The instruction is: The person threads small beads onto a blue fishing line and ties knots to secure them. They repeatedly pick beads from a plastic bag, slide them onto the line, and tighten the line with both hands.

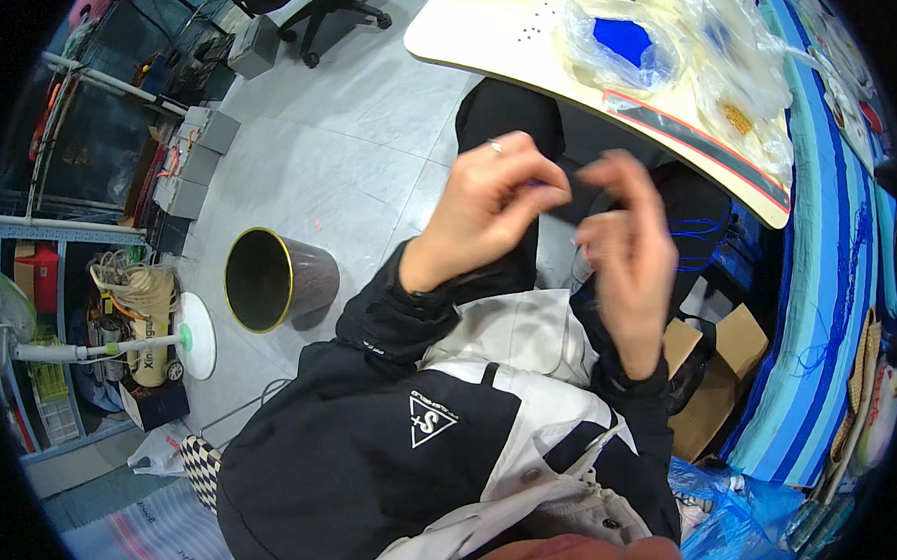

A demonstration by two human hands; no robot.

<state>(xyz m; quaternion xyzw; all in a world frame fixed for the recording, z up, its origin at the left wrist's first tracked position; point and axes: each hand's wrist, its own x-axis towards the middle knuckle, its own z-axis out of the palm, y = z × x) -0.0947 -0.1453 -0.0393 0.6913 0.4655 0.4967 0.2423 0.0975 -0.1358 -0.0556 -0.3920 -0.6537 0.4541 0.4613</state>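
My left hand (pixel 490 203) is raised over my lap, with thumb and forefinger pinched together. Whatever lies between those fingertips is too small to make out. Close by on the right, my right hand (pixel 627 252) is smeared by motion, its fingers partly curled, and its grip is unclear. Thin blue threads (pixel 702 231) show just beyond it against my dark trouser leg. On the cream table (pixel 478 33) ahead, a clear plastic bag (pixel 584 59) lies open around a heap of bright blue beads (pixel 623 42). Several tiny dark beads (pixel 535 28) are scattered beside it.
Another clear bag with golden beads (pixel 737 119) sits near a dark, red-edged strip (pixel 698 149) along the table's edge. A bin (pixel 313 276) stands left on the floor, near a white fan (pixel 196 336). Cardboard boxes (pixel 718 378) and blue striped cloth (pixel 810 314) are at right.
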